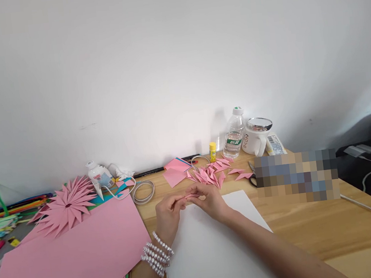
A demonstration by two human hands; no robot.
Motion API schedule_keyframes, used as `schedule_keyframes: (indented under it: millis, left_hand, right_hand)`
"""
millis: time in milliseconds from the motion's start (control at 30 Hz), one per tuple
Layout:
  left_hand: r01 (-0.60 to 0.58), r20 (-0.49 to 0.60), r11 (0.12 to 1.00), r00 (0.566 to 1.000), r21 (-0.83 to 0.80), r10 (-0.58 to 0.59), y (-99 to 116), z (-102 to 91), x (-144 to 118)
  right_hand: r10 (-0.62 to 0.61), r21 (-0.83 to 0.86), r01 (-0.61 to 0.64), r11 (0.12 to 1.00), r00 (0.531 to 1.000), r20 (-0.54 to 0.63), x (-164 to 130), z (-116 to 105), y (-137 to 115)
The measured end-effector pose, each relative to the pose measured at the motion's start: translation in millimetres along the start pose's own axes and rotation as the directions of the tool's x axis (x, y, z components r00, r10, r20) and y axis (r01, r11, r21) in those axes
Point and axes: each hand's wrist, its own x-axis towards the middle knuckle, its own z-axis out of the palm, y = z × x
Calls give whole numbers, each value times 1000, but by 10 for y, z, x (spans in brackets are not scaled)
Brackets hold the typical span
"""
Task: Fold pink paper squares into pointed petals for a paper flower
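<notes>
My left hand (168, 214) and my right hand (209, 201) meet above the far edge of a white sheet (218, 247). Pinched between the fingertips of both is a small piece of pink paper (189, 196), mostly covered by the fingers. Just beyond my right hand lies a heap of folded pink paper pieces (209, 174). Square pink paper sheets (174, 176) rest behind the hands. At the left, a spiky pink paper rosette (67, 205) sits on large pink sheets (75, 258).
A glue stick (213, 152), water bottle (234, 135) and white mug (255, 139) stand along the wall. Scissors (252, 179) lie right of the heap, beside a blurred-out patch. A coiled cable (143, 192), white glue bottle (100, 174) and colourful pipe cleaners (0, 222) are on the left.
</notes>
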Motion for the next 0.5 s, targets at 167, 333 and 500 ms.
schedule_keyframes:
  millis: [167, 333, 500]
  left_hand:
    - [23, -1, 995, 1000, 95, -23, -26, 2, -6]
    - [181, 126, 982, 977, -56, -173, -47, 29, -9]
    - [234, 234, 966, 951, -114, -203, -88, 40, -14]
  right_hand:
    - [110, 26, -111, 993, 994, 22, 8, 5, 13]
    - [130, 26, -131, 991, 991, 31, 42, -18, 25]
    - [72, 0, -72, 997, 995, 70, 37, -29, 27]
